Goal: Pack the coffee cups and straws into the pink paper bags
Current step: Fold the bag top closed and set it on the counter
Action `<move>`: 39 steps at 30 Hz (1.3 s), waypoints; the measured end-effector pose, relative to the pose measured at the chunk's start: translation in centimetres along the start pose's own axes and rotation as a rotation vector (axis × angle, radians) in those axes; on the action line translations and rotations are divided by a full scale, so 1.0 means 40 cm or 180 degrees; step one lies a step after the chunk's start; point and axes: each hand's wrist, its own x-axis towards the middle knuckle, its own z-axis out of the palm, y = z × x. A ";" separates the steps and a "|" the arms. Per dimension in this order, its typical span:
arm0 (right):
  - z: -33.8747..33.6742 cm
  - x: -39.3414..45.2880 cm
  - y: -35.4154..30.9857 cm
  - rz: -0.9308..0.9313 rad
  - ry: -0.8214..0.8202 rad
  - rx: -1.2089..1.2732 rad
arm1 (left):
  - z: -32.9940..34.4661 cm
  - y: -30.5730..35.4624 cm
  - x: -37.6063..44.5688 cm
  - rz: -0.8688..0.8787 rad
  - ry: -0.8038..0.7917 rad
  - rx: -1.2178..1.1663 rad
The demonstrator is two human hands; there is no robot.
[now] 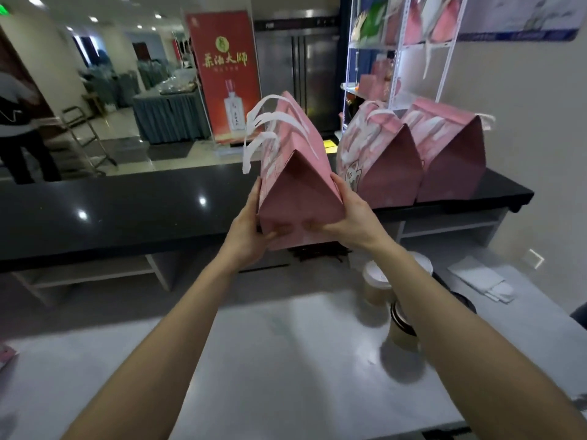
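Fingers (254,198) of the left hand (246,236) and right hand (352,217) are curling round the base of a closed pink bag (295,173), holding it over the black tabletop (127,211). It wants lowering level beside the two bags (413,160) there. Cups (394,312) are waiting below. The red banner's (224,74) characters are too blurred to read.

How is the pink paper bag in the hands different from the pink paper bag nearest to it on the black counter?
The held pink paper bag is gripped by the left hand and right hand; the standing pink paper bag rests untouched on the black counter. The held one tilts; the standing one is upright. Both have white handles.
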 end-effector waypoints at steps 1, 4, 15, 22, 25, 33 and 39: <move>-0.005 0.026 0.020 0.0017 -0.0032 0.0011 | 0.015 -0.009 0.023 -0.0032 -0.0027 -0.0003; -0.001 0.084 0.082 0.0075 -0.0139 0.0036 | 0.060 -0.038 0.073 -0.0148 -0.0127 -0.0044; 0.005 0.125 0.216 0.0678 -0.0159 -0.0336 | 0.131 -0.076 0.192 -0.0317 0.0009 0.0110; 0.112 -0.043 0.294 0.0937 -0.0675 -0.0983 | 0.144 -0.121 0.285 -0.0426 -0.0063 -0.0037; 0.149 -0.066 0.317 0.0911 -0.1048 -0.1228 | 0.160 -0.132 0.305 -0.0487 0.0031 -0.0085; 0.208 -0.120 0.376 0.0998 -0.1669 -0.1512 | 0.230 -0.101 0.308 -0.0358 0.0399 0.0112; 0.211 -0.125 0.393 0.1049 -0.1706 -0.1579 | 0.222 -0.106 0.312 -0.0421 0.0367 0.0106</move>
